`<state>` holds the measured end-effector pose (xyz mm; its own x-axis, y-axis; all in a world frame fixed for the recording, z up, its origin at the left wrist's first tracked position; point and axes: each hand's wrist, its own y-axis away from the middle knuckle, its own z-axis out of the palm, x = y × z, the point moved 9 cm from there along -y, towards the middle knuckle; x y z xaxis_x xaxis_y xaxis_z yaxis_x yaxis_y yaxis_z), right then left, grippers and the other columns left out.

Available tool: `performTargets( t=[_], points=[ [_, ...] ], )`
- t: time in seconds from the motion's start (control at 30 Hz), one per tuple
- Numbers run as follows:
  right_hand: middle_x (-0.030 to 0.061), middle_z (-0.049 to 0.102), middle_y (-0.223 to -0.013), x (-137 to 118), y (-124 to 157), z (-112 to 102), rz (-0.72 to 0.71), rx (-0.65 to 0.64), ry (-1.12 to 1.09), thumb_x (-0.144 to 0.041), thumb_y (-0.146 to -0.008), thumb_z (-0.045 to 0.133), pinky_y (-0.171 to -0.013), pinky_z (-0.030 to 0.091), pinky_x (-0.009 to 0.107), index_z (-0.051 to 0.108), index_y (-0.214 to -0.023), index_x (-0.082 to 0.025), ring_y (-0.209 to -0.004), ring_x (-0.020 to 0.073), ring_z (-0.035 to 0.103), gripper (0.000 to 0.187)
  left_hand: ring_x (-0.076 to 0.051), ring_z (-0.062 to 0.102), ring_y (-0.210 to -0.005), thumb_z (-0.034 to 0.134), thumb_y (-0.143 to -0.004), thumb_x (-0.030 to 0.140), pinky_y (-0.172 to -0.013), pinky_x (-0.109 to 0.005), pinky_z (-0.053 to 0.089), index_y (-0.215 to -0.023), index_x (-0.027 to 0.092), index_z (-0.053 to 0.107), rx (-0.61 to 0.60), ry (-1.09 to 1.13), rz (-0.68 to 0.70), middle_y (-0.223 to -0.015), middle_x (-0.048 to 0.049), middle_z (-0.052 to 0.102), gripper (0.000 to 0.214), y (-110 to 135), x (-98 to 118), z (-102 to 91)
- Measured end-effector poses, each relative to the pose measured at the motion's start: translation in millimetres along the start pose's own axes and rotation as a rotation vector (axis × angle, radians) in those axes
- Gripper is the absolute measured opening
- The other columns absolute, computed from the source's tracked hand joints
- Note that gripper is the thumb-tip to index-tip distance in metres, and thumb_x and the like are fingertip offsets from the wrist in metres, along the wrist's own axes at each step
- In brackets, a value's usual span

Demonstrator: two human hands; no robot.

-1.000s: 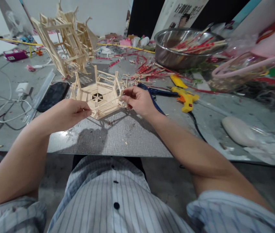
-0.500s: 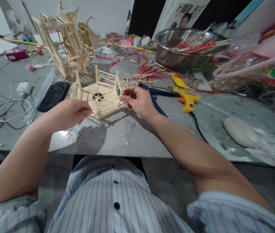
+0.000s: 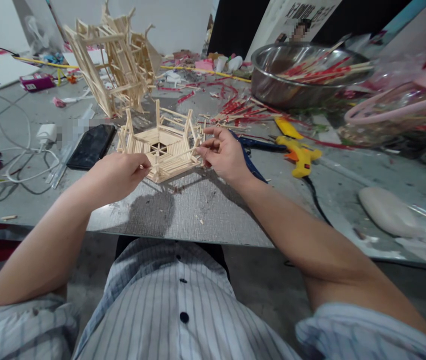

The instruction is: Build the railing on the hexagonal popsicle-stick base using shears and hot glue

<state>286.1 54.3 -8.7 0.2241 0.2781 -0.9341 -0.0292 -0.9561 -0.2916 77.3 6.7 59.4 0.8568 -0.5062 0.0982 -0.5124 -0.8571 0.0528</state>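
A hexagonal model of thin wooden sticks (image 3: 177, 164), with short upright posts and rails round its edge and a small spoked opening in the middle, lies on the table. My left hand (image 3: 120, 176) is closed at its front left corner, and what its fingertips pinch is hidden. At the right corner, the thumb and index finger of my right hand (image 3: 225, 154) are pinched on a thin wooden stick at the post; the other fingers are loosely curled. Behind the model stands a taller tower of wooden sticks (image 3: 117, 92).
Right of my hand lie dark blue-handled pliers (image 3: 252, 167) and a yellow glue gun (image 3: 303, 157) with a black cord. A steel bowl (image 3: 291, 95) holds red-tipped sticks. To the left are a black phone (image 3: 90, 147) and a white charger (image 3: 46, 132) with its cable.
The view has shifted slightly, so everything sits a little further right. Both hands stay at the same corners of the model; the right fingers have spread slightly.
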Motion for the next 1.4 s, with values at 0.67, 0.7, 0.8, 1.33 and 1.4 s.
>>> performTargets(
  t=[0.67, 0.7, 0.8, 1.33, 1.4],
  points=[
    [-0.0021, 0.058, -0.082, 0, 0, 2, -0.003, -0.029, 0.051, -0.037, -0.08, 0.069, -0.049, 0.045, 0.024, 0.046, -0.114, -0.027, -0.059, 0.0098, 0.054, 0.042, -0.027, 0.07, -0.089, 0.034, -0.098, 0.039, -0.067, -0.031, 0.045, -0.118, 0.023, 0.065, 0.074, -0.159, -0.205, -0.1, -0.0095, 0.075, 0.04, 6, 3, 6.7],
    [-0.002, 0.058, -0.083, 0, 0, 2, -0.005, -0.03, 0.051, -0.036, -0.08, 0.068, -0.049, 0.046, 0.024, 0.046, -0.114, -0.027, -0.059, 0.0099, 0.055, 0.042, -0.027, 0.07, -0.09, 0.034, -0.098, 0.039, -0.068, -0.032, 0.045, -0.118, 0.023, 0.066, 0.078, -0.154, -0.209, -0.1, -0.0092, 0.075, 0.041, 6, 3, 6.6],
    [-0.0019, 0.058, -0.083, 0, -1, 1, -0.007, -0.025, 0.049, -0.034, -0.081, 0.067, -0.048, 0.046, 0.024, 0.045, -0.114, -0.027, -0.058, 0.01, 0.055, 0.041, -0.027, 0.07, -0.091, 0.034, -0.098, 0.04, -0.069, -0.032, 0.046, -0.119, 0.025, 0.066, 0.079, -0.15, -0.229, -0.1, -0.0087, 0.075, 0.041, 6, 1, 6.5],
    [-0.0014, 0.061, -0.076, -54, 1, -60, -0.119, 0.182, 0.13, -0.053, -0.08, 0.066, -0.041, 0.036, 0.025, 0.057, -0.091, -0.024, -0.044, 0.0081, 0.047, 0.033, -0.015, 0.06, -0.064, 0.041, -0.093, 0.032, -0.059, -0.026, 0.038, -0.101, 0.022, 0.069, 0.261, 0.073, -0.06, -0.078, -0.0046, 0.072, 0.031, 15, 14, -11.9],
    [-0.0002, 0.062, -0.074, -61, 1, -90, -0.071, 0.234, 0.348, -0.049, -0.086, 0.06, -0.044, 0.036, 0.026, 0.059, -0.084, -0.023, -0.045, 0.0091, 0.047, 0.026, -0.011, 0.053, -0.058, 0.045, -0.091, 0.029, -0.057, -0.024, 0.036, -0.095, 0.02, 0.069, 0.358, 0.286, 0.045, -0.07, -0.0018, 0.067, 0.026, 14, 28, -21.9]
  ],
)
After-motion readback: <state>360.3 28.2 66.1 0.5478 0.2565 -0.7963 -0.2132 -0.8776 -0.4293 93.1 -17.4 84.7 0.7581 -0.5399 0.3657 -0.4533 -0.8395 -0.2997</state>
